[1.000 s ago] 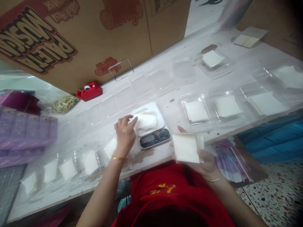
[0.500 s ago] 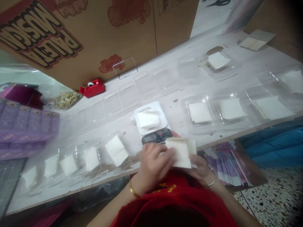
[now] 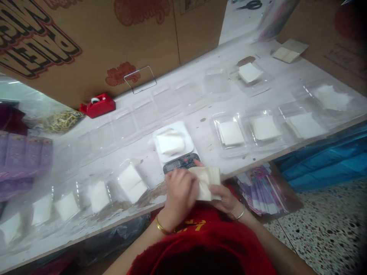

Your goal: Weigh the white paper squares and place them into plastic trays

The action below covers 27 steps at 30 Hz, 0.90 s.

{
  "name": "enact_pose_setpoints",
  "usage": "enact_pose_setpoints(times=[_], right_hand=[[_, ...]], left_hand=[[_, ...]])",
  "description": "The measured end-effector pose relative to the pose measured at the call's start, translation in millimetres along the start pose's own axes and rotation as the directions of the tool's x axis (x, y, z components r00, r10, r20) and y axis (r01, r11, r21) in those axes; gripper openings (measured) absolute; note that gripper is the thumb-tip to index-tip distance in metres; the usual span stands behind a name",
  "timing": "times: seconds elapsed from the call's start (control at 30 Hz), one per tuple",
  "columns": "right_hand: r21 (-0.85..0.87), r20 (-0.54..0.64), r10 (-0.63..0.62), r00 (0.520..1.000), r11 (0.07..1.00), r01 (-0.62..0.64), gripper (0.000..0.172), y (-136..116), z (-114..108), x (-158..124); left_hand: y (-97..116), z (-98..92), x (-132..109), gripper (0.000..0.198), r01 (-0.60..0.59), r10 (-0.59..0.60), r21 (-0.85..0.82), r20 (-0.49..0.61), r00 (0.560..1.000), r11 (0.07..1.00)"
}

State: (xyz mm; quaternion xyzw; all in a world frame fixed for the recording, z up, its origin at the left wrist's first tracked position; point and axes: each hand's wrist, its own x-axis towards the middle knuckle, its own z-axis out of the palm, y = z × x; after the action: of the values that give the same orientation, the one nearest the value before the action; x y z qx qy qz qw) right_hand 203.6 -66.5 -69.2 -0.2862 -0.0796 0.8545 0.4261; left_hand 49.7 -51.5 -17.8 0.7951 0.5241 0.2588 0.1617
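Both hands meet at the near edge of the table (image 3: 200, 114), just in front of the scale (image 3: 181, 163). The right hand (image 3: 228, 198) grasps a stack (image 3: 210, 178) of white sheets from below and from the right, with its thumb on top. The left hand (image 3: 179, 187) lies over the stack's left edge with its fingers curled and pinching at the sheets. How many it has between them is hidden. The stack is in the air, tilted a little, touching neither the table nor the scale.

A small pile (image 3: 169, 144) of the same white sheets lies on the scale's platform. Clear trays (image 3: 231, 133) with sheets in them stand to the right, and more trays (image 3: 132, 183) run off to the left. A red tape dispenser (image 3: 97, 105) sits at the far left below a big box (image 3: 114, 38).

The step in hand looks like parting a few sheets from the stack. To do it well, I judge that the right hand should hold its side firm while the left thumb slides the top sheets sideways to fan the edge. That way they come off clean, not crumpled. It also helps to keep the stack low and close to the scale, and clear of its display.
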Motion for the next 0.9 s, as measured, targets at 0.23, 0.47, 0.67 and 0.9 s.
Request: enact_pose_setpoints(times=[0.23, 0.47, 0.67, 0.9], right_hand=[[0.050, 0.049, -0.017, 0.999, 0.999, 0.014, 0.081, -4, 7, 11], [0.053, 0.124, -0.009, 0.992, 0.999, 0.002, 0.079, -14, 7, 7], [0.053, 0.134, -0.023, 0.991, 0.998, 0.016, 0.087, -23, 8, 3], [-0.020, 0.034, -0.006, 0.999, 1.000, 0.006, 0.094, -26, 8, -4]], left_hand=[[-11, -18.8, 17, 0.012, -0.017, 0.016, 0.058, 0.018, 1.000, 0.998], [-69, -39.6, 79, 0.015, -0.039, 0.085, 0.420, -0.090, 0.992, 0.907], [-106, -24.4, 100, 0.014, -0.065, 0.060, 0.456, 0.026, 0.998, 0.888], [-39, -31.8, 54, 0.009, -0.150, 0.150, 0.071, 0.011, 0.989, 0.986]])
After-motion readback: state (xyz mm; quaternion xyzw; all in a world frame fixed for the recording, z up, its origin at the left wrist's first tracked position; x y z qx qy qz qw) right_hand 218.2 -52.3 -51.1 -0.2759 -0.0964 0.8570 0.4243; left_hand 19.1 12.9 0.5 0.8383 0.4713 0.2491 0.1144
